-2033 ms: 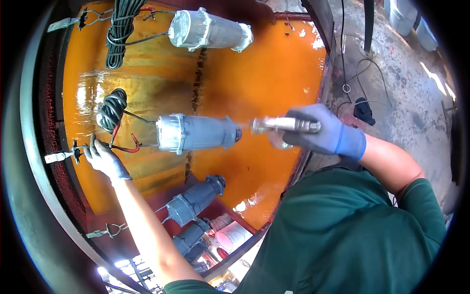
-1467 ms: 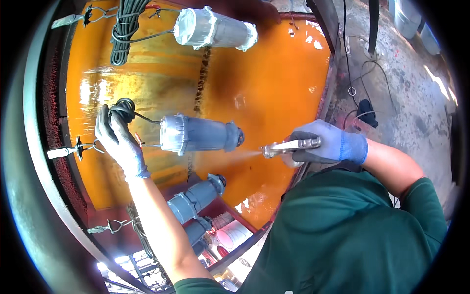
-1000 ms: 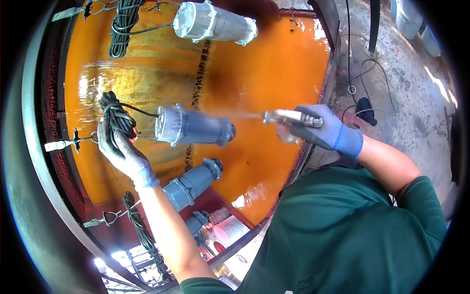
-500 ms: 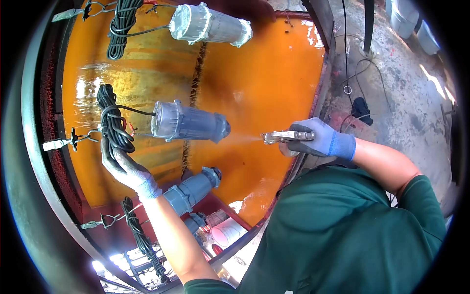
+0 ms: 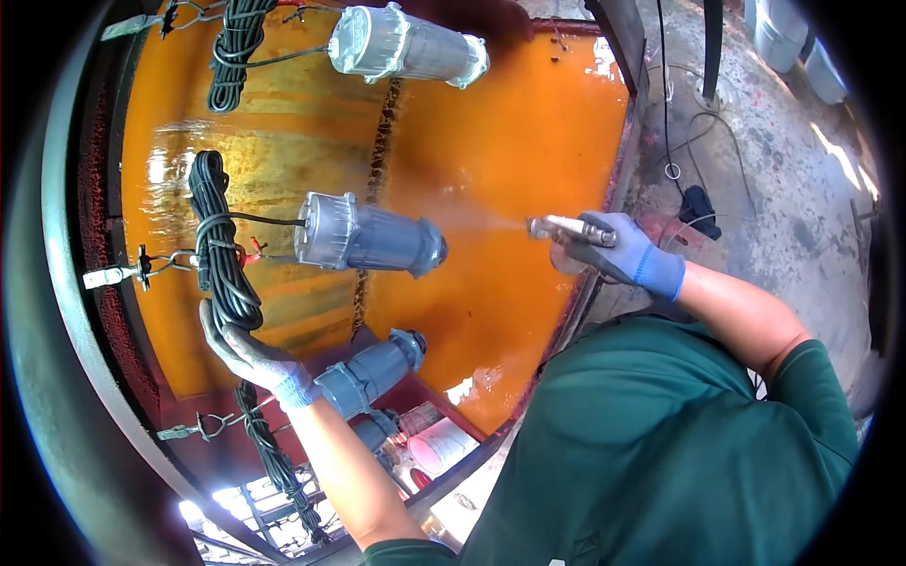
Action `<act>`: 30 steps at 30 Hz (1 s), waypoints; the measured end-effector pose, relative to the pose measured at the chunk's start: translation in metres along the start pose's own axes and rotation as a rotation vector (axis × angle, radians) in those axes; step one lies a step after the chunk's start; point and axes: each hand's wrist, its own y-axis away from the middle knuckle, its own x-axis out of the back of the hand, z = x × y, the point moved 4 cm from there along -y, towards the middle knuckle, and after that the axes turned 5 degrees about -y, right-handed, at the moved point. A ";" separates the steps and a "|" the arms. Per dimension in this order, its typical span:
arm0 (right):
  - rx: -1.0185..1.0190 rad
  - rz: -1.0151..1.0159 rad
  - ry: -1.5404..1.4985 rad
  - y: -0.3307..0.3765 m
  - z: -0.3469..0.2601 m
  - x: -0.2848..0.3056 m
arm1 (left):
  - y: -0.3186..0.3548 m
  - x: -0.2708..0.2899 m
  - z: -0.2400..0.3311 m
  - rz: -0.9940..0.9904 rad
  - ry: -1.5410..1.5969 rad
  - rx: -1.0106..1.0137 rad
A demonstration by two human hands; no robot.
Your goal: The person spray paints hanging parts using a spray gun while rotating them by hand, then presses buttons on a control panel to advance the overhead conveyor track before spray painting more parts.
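My right hand [image 5: 628, 253], in a grey-and-blue work glove, is closed around a metal spray gun [image 5: 571, 229] that points left. A pale mist leaves its nozzle and drifts toward a hanging pump-like motor [image 5: 373, 234], a cylinder with a grey-blue body and a paler silvery left end. A tied bundle of black cable [image 5: 219, 245] hangs beside that left end, joined to it by a lead. Under the bundle's lower end is my gloved left hand [image 5: 250, 357], its fingers stretched out and apart near the cable; whether they touch it I cannot tell.
Another silvery motor [image 5: 411, 45] hangs farther off, and a blue-grey one [image 5: 373, 371] nearer me. Behind them stands a wet orange-coated panel [image 5: 510, 132]. Hooks and chains [image 5: 170, 264] hold the motors at left. A hose [image 5: 668, 113] and buckets [image 5: 780, 38] lie right.
My right hand with the spray gun has moved right and up, tilting the gun. My left hand has dropped lower and off the cable bundle, which now hangs a bit differently.
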 end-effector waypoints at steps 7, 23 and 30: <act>0.109 -0.032 -0.209 0.006 -0.033 -0.006 | 0.013 0.022 -0.010 0.049 -0.022 0.027; 0.391 -0.219 -0.007 -0.006 -0.064 -0.013 | 0.017 0.042 -0.031 0.039 -0.119 0.055; 0.174 -0.007 -0.213 -0.023 -0.027 -0.006 | 0.018 0.039 -0.044 0.085 -0.016 0.168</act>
